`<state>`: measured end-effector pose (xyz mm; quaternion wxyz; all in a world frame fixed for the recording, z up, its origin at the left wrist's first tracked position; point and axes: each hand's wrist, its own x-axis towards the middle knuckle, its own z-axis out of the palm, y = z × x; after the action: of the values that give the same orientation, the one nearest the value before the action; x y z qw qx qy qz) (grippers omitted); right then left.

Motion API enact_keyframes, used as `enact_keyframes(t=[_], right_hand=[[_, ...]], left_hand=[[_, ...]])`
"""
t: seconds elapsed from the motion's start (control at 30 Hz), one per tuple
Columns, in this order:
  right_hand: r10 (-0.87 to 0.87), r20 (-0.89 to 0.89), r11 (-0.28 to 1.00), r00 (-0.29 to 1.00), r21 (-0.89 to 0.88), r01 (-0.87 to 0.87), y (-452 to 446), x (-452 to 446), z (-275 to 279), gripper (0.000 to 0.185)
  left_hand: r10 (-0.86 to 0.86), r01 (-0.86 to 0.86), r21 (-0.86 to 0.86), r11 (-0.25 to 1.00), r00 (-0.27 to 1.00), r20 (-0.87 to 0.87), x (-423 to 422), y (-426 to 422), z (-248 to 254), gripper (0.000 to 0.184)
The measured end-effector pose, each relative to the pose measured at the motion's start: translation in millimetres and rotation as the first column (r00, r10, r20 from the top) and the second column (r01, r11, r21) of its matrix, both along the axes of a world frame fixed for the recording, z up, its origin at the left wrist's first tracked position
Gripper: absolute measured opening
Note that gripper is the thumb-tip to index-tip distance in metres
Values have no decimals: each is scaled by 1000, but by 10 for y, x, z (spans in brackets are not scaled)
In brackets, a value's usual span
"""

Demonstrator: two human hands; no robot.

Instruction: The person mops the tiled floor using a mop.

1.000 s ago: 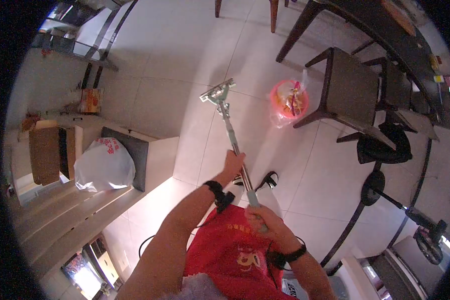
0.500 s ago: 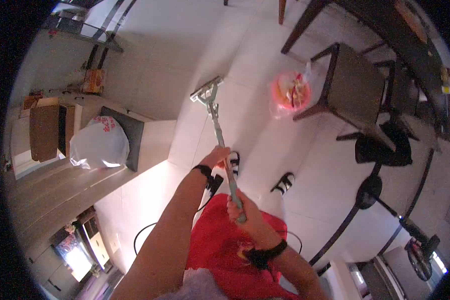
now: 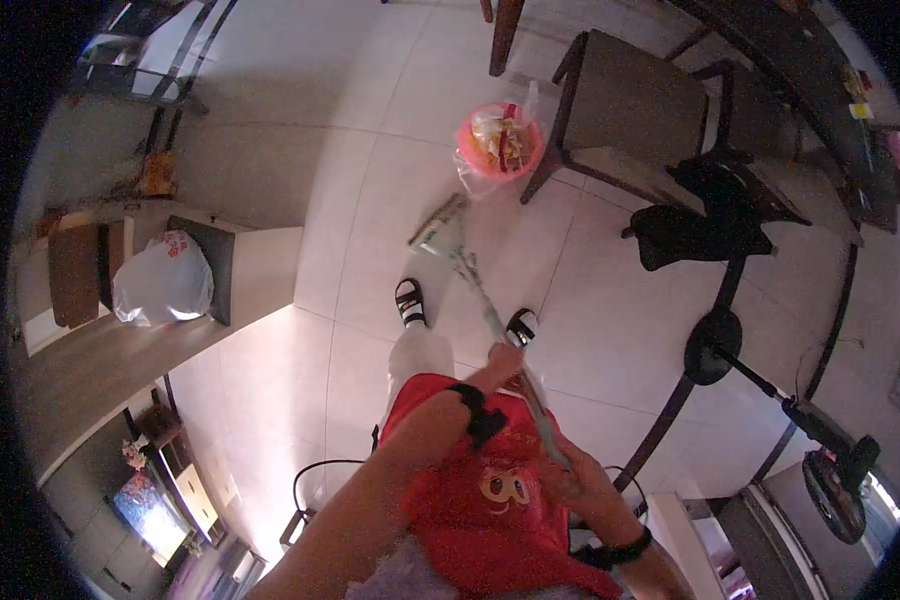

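Observation:
A mop with a pale green handle (image 3: 485, 305) slants across my front, its wide, flat head (image 3: 438, 230) low over the floor beyond my feet. The head is blurred, and I cannot tell whether it touches the tiles. My left hand (image 3: 506, 368) is wrapped round the middle of the handle. Closer to my body, my right hand (image 3: 575, 478) grips near the handle's top end, in front of my red apron (image 3: 460, 490). Just past the mop head stands a pink wastebasket (image 3: 465, 150), lined with a clear bag and holding rubbish.
A brown chair (image 3: 635, 105) stands right of the wastebasket, by a dark table. A black bag-like item (image 3: 705, 225) lies below it. At right is a standing fan (image 3: 835, 495). On the left, a white plastic bag (image 3: 170, 280) rests on a low cabinet (image 3: 260, 270).
The mop head has come back nearer my feet, and both hands have shifted right and closer to my body. My view has turned, and my left foot now shows further left.

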<state>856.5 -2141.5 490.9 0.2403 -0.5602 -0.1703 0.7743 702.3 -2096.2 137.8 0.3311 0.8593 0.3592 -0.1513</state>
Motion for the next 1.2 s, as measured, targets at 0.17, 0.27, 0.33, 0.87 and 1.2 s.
enact_keyframes(t=[0.17, 0.27, 0.33, 0.87, 1.2], right_hand=[[57, 83, 991, 995, -124, -46, -767, 479, 65, 32], [94, 109, 993, 990, -76, -86, -1145, 597, -186, 19], [196, 74, 981, 978, -7, -196, -614, 405, 297, 15], [-392, -467, 891, 793, -408, 200, 1323, -1549, -1171, 8], [-637, -653, 753, 410, -640, 151, 2394, -2392, -1737, 16]], left_hand=[[83, -67, -101, 993, 983, 166, 614, -412, 472, 17], [429, -388, -430, 815, 903, -1, 642, -529, 737, 22], [771, -764, -560, 320, 553, -315, 587, -355, 1264, 27], [830, -730, -497, 469, 557, -34, -1640, 2192, 315, 24], [920, -657, -753, -34, 273, -280, -2348, 3456, 164, 20]])
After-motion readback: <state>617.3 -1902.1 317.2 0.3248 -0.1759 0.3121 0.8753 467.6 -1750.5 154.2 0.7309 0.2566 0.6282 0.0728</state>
